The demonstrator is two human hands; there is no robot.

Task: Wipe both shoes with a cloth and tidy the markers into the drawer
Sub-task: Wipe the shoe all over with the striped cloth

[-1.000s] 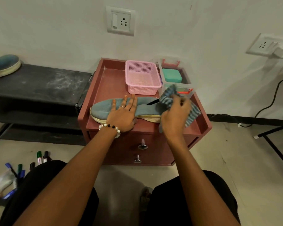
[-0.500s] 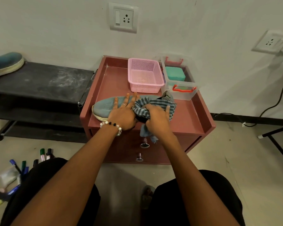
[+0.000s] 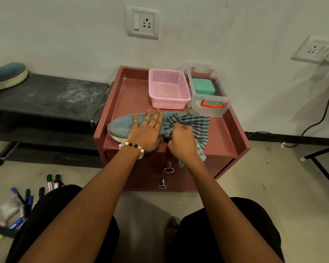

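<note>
Maroon drawer-unit surface (image 3: 224,137) carries blue shoe (image 3: 122,123) in front of pink basket (image 3: 168,90). Your left hand (image 3: 146,133) presses flat on shoe; right hand (image 3: 181,141) clamps striped cloth (image 3: 196,124) at heel. Markers (image 3: 51,182) on floor, left of unit.

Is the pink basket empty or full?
Empty. The pink basket shows only its own mesh floor and walls, with nothing lying inside.

Nothing here reads clearly: the markers (image 3: 51,184) on the floor carry label bands (red print, too small and blurred to make out).
</note>
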